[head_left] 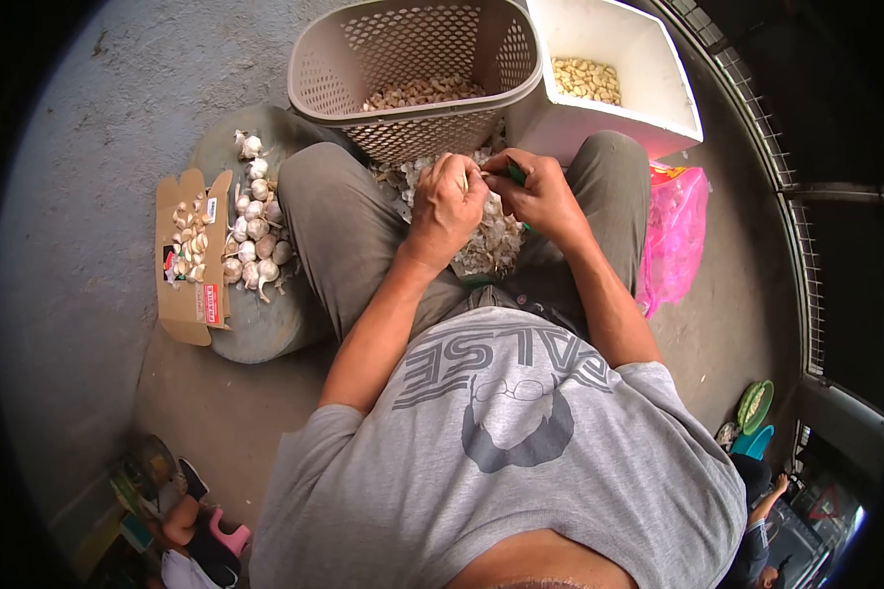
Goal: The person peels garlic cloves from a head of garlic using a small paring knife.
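My left hand (444, 204) is closed, its fingertips pinching a small pale garlic clove (466, 183) that is mostly hidden. Close against it, my right hand (542, 201) is wrapped round a small green-handled tool (516, 173), which looks like a knife; its blade is hard to make out. The fingertips of both hands nearly meet. Beneath them, between my knees, lies a heap of papery garlic skins (493, 243). Whole garlic bulbs (257, 228) and a cardboard box (189, 306) with loose cloves (191, 250) rest on a round stool to my left.
Ahead stands a brown perforated basket (413, 120) with unpeeled cloves inside. Beside it is a white foam box (648, 74) holding peeled cloves (586, 80). A pink bag (674, 240) lies by my right knee. Other people (201, 535) sit behind me, at the lower edges.
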A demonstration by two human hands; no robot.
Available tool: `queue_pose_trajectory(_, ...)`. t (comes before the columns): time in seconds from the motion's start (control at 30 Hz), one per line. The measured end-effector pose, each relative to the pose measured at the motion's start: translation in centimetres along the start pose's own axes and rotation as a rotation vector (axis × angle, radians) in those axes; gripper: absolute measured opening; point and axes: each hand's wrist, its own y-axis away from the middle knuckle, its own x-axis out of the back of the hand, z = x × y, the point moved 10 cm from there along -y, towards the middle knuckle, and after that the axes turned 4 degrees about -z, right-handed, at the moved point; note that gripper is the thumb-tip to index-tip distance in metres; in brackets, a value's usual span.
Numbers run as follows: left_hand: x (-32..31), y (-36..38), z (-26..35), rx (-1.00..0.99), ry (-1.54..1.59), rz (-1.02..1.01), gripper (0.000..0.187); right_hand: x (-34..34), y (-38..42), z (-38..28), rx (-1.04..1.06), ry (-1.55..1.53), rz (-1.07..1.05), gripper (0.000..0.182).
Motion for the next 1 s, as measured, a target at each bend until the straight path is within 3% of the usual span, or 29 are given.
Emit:
queue_pose_trajectory(0.13, 0.4, 0.0, -0.1, -0.002, 0.017, 0.05, 0.005, 0.3, 0.0, 2.3, -0.139, -0.273, 0.015, 0.012)
queue_pose_trajectory(0.47, -0.6, 0.5, 0.3, -0.067, -0.115, -0.118, 0.008, 3.2, -0.6, 4.3, -0.075, -0.638, 0.197, 0.013)
queue_pose_trajectory(0.53, -1.4, 0.8, 0.4, -0.112, -0.13, -0.166, 0.013, 4.1, -0.4, 3.3, -0.032, -0.526, 0.233, 0.013)
queue_pose_trajectory(0.77, 0.1, 0.0, -1.1, 0.174, 0.23, -0.041, 0.016, 1.4, -0.6, 2.9, -0.076, -0.427, 0.061, 0.014)
queue_pose_trajectory(1.0, 0.1, 0.1, -1.4, 0.091, 0.244, -0.049, 0.012, 0.1, -0.4, 2.1, -0.046, -0.333, 0.02, 0.016)
